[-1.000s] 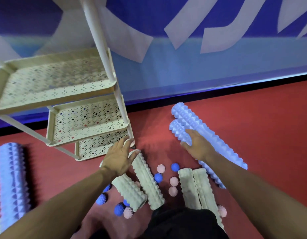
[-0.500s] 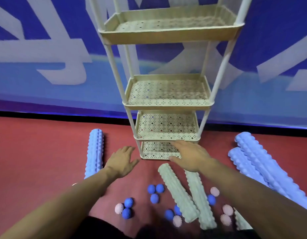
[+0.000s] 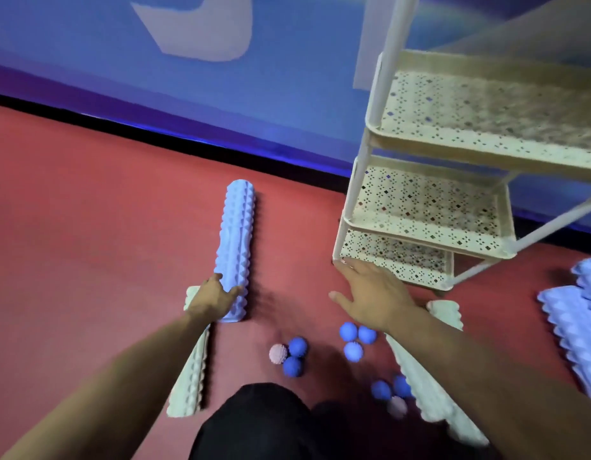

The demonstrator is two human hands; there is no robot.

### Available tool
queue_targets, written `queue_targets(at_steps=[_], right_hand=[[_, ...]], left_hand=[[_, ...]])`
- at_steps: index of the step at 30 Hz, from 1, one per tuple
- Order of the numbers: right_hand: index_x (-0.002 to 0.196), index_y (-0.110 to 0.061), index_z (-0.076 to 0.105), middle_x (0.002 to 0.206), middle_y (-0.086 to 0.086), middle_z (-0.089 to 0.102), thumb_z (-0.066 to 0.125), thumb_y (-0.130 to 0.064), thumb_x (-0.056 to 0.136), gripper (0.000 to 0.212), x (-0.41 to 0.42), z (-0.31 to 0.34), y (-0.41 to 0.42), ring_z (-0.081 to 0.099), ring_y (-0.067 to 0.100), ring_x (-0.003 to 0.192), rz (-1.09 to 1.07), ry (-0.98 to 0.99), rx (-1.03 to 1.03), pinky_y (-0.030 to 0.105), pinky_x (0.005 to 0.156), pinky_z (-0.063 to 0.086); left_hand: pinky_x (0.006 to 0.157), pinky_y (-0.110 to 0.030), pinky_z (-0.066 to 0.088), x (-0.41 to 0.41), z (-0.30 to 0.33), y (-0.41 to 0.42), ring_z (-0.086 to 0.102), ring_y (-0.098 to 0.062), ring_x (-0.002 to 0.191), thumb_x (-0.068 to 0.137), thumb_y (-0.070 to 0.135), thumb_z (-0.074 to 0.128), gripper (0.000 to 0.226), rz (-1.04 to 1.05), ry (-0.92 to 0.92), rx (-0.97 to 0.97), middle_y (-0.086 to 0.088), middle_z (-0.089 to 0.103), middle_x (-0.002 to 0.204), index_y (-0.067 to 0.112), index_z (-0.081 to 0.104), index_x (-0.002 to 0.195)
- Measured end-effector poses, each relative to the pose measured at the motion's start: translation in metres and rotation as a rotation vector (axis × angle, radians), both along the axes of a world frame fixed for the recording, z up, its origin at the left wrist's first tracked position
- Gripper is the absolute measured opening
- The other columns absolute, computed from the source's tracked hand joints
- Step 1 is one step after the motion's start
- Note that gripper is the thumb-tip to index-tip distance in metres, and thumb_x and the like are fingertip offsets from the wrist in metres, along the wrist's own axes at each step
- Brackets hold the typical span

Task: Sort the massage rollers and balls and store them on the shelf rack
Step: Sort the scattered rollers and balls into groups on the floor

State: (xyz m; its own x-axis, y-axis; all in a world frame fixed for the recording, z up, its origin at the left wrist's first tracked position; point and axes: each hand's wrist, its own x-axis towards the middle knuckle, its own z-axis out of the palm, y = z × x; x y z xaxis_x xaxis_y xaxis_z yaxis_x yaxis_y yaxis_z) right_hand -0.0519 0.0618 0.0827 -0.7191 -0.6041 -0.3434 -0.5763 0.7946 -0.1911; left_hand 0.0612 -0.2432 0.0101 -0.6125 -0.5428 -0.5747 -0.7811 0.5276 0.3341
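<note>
On red floor beside the cream shelf rack [image 3: 430, 210], left hand [image 3: 214, 298] laid on the near end of a long blue ridged roller [image 3: 236, 240], fingers curled partway round it, roller flat on the floor. Just behind that hand, a cream ridged roller [image 3: 191, 370]. Right hand [image 3: 370, 293] spread open, holding nothing, fingertips at the rack's lowest tier. Between the arms, spiky blue balls [image 3: 353, 338] and a pink ball [image 3: 278, 353]. At far right, more blue rollers [image 3: 572, 327]. Under the right forearm, another cream roller [image 3: 433, 386].
</note>
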Motion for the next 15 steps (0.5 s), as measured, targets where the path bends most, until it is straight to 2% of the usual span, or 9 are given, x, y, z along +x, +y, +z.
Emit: queue_targets(at_steps=[2,4,7,9,12,15], right_hand=[[0.157,-0.031,0.026,0.162,-0.004,0.030,0.042,-0.063,0.095,0.071,0.002,-0.020,-0.004,0.031,0.018,0.147,-0.003,-0.009,-0.007,0.036,0.118,0.025],[0.157,-0.033,0.025,0.162,-0.006,0.030,0.042,-0.063,0.095,0.071,0.004,-0.039,-0.005,0.030,0.017,0.147,-0.002,-0.053,-0.008,0.036,0.120,0.025],[0.157,-0.034,0.022,0.164,-0.007,0.027,0.041,-0.063,0.096,0.071,0.008,-0.063,-0.002,0.029,0.017,0.148,-0.007,-0.110,0.004,0.037,0.121,0.024],[0.158,-0.033,0.021,0.164,-0.007,0.026,0.040,-0.064,0.096,0.071,0.009,-0.075,0.002,0.029,0.018,0.148,-0.004,-0.121,0.018,0.037,0.122,0.023],[0.158,-0.032,0.021,0.164,-0.006,0.026,0.040,-0.063,0.096,0.072,0.014,-0.089,0.010,0.028,0.020,0.148,-0.022,-0.158,0.034,0.038,0.122,0.022],[0.158,-0.031,0.022,0.165,-0.006,0.024,0.041,-0.062,0.097,0.071,0.019,-0.099,0.019,0.026,0.021,0.149,-0.056,-0.187,0.033,0.039,0.123,0.020]], left_hand=[[0.097,-0.033,0.040,0.005,-0.027,0.000,0.055,-0.035,0.127,0.094,0.047,0.064,0.077,0.088,-0.003,0.040,-0.021,0.056,0.139,-0.003,0.038,0.146],[0.097,-0.030,0.042,0.008,-0.052,0.000,0.055,-0.035,0.126,0.091,0.043,0.069,0.079,0.173,-0.009,0.080,-0.022,0.057,0.137,-0.004,0.037,0.146],[0.106,-0.043,0.043,0.013,-0.085,0.001,0.056,-0.038,0.122,0.088,0.040,0.074,0.068,0.273,-0.026,0.139,-0.024,0.059,0.130,0.000,0.043,0.133],[0.104,-0.040,0.042,0.013,-0.099,0.002,0.053,-0.037,0.122,0.084,0.044,0.077,0.071,0.285,-0.047,0.045,-0.023,0.055,0.131,0.002,0.047,0.131],[0.107,-0.043,0.036,0.011,-0.109,0.008,0.044,-0.039,0.130,0.078,0.056,0.078,0.090,0.316,-0.067,-0.107,-0.026,0.042,0.139,0.001,0.043,0.139],[0.113,-0.047,0.032,0.002,-0.119,0.009,0.039,-0.041,0.136,0.072,0.067,0.077,0.105,0.365,-0.117,-0.132,-0.027,0.038,0.144,0.000,0.040,0.145]])
